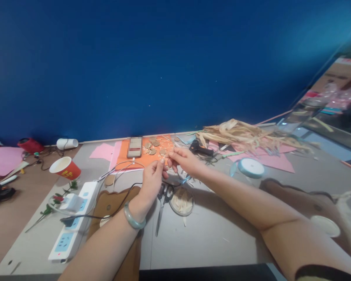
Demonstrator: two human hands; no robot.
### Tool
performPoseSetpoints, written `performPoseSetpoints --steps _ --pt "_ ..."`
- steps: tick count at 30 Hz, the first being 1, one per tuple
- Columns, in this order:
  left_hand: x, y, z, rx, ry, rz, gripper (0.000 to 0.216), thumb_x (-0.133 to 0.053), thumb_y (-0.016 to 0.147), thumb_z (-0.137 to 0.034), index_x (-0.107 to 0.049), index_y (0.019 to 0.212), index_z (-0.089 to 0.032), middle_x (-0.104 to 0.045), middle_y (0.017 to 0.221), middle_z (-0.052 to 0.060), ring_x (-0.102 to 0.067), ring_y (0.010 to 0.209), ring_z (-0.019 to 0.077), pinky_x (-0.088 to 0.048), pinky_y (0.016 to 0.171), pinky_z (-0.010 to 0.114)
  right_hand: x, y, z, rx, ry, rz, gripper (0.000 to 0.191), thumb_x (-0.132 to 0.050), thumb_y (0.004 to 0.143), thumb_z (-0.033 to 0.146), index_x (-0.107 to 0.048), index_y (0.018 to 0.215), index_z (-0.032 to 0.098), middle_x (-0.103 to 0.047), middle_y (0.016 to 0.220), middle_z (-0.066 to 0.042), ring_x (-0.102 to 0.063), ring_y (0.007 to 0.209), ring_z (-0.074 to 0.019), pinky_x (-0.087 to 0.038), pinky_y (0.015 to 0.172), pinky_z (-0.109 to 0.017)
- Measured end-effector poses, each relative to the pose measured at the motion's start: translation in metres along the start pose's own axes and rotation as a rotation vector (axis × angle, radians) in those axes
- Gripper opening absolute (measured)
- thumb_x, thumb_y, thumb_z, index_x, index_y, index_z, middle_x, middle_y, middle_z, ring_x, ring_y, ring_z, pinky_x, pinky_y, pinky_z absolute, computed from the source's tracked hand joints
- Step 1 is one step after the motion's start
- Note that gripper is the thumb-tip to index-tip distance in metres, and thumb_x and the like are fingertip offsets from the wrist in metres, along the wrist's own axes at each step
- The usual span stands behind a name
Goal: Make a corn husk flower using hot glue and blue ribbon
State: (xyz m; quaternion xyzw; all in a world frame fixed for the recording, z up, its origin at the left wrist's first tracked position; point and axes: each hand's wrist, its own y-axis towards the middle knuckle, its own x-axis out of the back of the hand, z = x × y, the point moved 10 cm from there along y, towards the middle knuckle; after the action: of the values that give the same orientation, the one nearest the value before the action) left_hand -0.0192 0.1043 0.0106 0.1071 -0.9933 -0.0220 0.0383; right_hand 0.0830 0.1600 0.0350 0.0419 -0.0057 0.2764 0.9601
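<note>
My left hand and my right hand meet over the front edge of an orange sheet. Both have thumb and fingers pinched together around something small and pale that I cannot make out. Several small brown discs and pale scraps lie on the sheet just beyond. Below my hands, black-handled scissors rest on the table, their handles partly behind my left hand. Beside them sits a round dish of pale strips. A black glue gun lies past my right hand.
A phone lies on the orange sheet. Dried husks and a light-blue ribbon spool are to the right. Leftward are a power strip with cables, a red paper cup and an artificial flower. A blue wall stands behind.
</note>
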Motion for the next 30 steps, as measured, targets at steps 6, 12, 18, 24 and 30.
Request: performPoseSetpoints --steps 6,12,18,24,30 --pt "0.000 0.001 -0.001 -0.044 -0.002 0.014 0.045 -0.049 0.086 -0.058 -0.058 0.067 -0.017 -0.054 0.053 -0.001 -0.048 0.050 0.0120 -0.036 0.051 0.025 -0.004 0.000 -0.001 -0.047 0.121 0.044 0.027 -0.064 0.081 0.040 -0.061 0.078 0.013 -0.063 0.059 0.002 -0.051 0.040 -0.0063 -0.038 0.042 -0.020" --pt "-0.003 -0.001 -0.008 -0.119 0.055 0.051 0.047 -0.048 0.088 -0.055 -0.055 0.062 -0.017 -0.054 0.055 -0.001 -0.050 0.053 0.0115 -0.037 0.054 0.024 -0.006 -0.002 -0.002 -0.091 0.176 0.063 0.028 -0.081 0.064 0.031 -0.061 0.069 0.012 -0.063 0.056 0.002 -0.048 0.041 -0.0036 -0.035 0.041 -0.017" --pt "-0.004 -0.003 -0.013 -0.159 0.111 0.051 0.045 -0.047 0.089 -0.053 -0.058 0.066 -0.017 -0.055 0.053 -0.002 -0.050 0.051 0.0117 -0.036 0.052 0.024 -0.016 -0.003 -0.016 -0.220 0.342 0.164 0.025 -0.078 0.064 0.028 -0.059 0.064 0.012 -0.063 0.053 0.001 -0.049 0.037 -0.0027 -0.033 0.038 -0.014" --pt "-0.006 -0.006 -0.016 -0.200 0.159 0.066 0.044 -0.046 0.090 -0.052 -0.057 0.065 -0.017 -0.055 0.054 -0.002 -0.050 0.051 0.0116 -0.036 0.052 0.024 -0.016 -0.005 -0.011 -0.237 0.337 0.211 0.018 -0.073 0.066 0.022 -0.058 0.063 0.012 -0.063 0.051 0.001 -0.051 0.037 -0.0038 -0.034 0.037 -0.013" --pt "-0.007 -0.010 -0.022 -0.238 0.192 0.069 0.044 -0.046 0.091 -0.050 -0.054 0.062 -0.018 -0.054 0.055 -0.002 -0.050 0.052 0.0116 -0.036 0.054 0.025 -0.013 -0.005 -0.010 -0.230 0.320 0.172 0.016 -0.070 0.064 0.019 -0.055 0.058 0.014 -0.064 0.049 0.000 -0.053 0.036 -0.0051 -0.039 0.039 -0.014"
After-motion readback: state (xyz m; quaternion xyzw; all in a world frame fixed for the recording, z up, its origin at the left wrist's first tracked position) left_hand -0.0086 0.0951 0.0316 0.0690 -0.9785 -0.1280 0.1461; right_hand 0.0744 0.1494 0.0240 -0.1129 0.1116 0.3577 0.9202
